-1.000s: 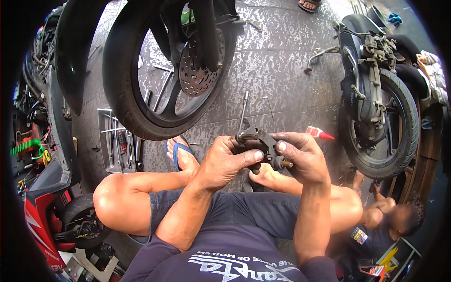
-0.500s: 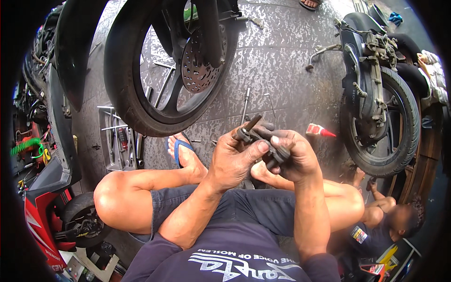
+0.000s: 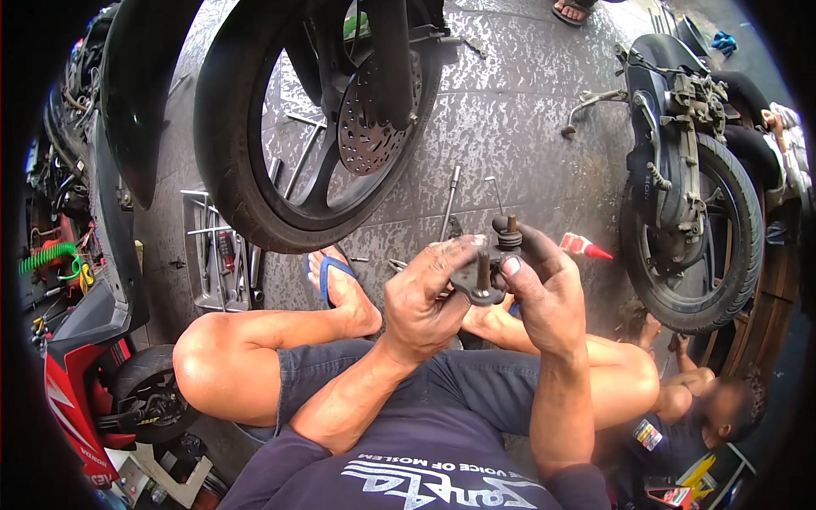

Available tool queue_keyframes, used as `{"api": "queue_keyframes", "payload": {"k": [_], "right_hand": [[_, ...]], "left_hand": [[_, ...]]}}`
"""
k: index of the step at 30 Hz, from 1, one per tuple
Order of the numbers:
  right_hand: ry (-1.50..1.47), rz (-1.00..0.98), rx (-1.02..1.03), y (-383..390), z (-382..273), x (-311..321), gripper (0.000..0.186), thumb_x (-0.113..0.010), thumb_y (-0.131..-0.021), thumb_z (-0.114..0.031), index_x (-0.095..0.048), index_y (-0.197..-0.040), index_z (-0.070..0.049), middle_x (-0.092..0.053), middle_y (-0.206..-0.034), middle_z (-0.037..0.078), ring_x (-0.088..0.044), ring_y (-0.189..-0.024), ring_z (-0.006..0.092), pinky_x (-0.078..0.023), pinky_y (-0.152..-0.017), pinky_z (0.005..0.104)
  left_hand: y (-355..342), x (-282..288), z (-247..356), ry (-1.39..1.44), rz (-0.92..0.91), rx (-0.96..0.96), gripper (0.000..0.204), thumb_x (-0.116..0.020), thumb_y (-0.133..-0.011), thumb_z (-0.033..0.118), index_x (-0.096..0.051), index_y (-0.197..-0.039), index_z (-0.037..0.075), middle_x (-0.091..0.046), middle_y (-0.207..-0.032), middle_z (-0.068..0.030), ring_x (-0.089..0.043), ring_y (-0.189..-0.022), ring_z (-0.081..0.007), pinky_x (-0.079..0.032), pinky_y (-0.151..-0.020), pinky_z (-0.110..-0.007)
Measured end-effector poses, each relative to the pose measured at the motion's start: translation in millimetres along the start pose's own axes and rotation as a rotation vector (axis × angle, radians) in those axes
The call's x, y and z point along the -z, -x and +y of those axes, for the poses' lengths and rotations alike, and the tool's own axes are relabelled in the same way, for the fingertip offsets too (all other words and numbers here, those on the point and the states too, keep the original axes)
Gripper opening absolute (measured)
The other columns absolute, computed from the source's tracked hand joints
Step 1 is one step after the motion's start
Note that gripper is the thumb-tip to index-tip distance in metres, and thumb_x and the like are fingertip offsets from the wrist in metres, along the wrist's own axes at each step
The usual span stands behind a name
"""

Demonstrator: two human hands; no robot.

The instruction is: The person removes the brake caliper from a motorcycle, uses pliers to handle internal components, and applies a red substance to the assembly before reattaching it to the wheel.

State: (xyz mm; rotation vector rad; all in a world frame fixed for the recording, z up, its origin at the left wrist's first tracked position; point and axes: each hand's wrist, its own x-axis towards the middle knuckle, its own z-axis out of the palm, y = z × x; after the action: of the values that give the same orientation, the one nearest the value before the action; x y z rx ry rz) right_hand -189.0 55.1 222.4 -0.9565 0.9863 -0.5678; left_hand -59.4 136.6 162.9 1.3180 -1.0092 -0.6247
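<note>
Between both hands, above my lap, is a small dark metal brake caliper bracket [image 3: 484, 294] with a ribbed rubber boot [image 3: 508, 240] and a pin standing up from it. My left hand [image 3: 423, 297] pinches the bracket's left side with thumb and fingers. Closed round the other side, my right hand [image 3: 551, 293] has its thumb pressed just below the boot. Both hands' fingers are smudged dark. Ahead and to the left stands a motorcycle front wheel [image 3: 223, 161] with a drilled brake disc [image 3: 361, 127].
A tray of tools [image 3: 204, 285] lies left, by my sandalled foot [image 3: 344, 289]. A socket wrench [image 3: 451, 200], a thin bent rod [image 3: 496, 194] and a red-tipped bottle [image 3: 588, 247] lie on the floor. At right is a rear wheel [image 3: 741, 285]; another person [image 3: 676, 429] sits lower right.
The bracket has been turned between my hands, so the boot and pin now point up at my right fingers. My right hand has shifted slightly right; both hands still hold the bracket.
</note>
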Motion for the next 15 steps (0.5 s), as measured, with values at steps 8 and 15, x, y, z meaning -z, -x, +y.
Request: {"api": "queue_keyframes", "payload": {"k": [8, 15], "right_hand": [[0.202, -0.005, 0.056, 3.5, 0.3, 6.4, 0.032, -0.061, -0.093, -0.009, -0.057, -0.12, 0.008, -0.067, -0.094, 0.007, -0.06, -0.082, 0.0096, -0.049, -0.074, 0.0245], [0.174, -0.068, -0.061, 6.8, -8.9, 11.4, 0.032, -0.058, -0.095, -0.008, -0.057, -0.122, 0.009, -0.068, -0.104, 0.008, -0.062, -0.092, 0.0131, -0.051, -0.082, 0.0286]], "left_hand": [[-0.9, 1.5, -1.6, -0.228, -0.061, -0.337, 0.046, -0.076, -0.063, -0.003, -0.069, -0.109, -0.001, -0.07, -0.106, -0.0182, -0.07, -0.093, -0.0326, -0.057, -0.079, -0.037], [4.7, 1.4, 0.9, -0.245, -0.048, -0.39, 0.05, -0.077, -0.061, -0.003, -0.069, -0.111, -0.001, -0.07, -0.107, -0.0197, -0.071, -0.094, -0.0329, -0.058, -0.077, -0.037]]}}
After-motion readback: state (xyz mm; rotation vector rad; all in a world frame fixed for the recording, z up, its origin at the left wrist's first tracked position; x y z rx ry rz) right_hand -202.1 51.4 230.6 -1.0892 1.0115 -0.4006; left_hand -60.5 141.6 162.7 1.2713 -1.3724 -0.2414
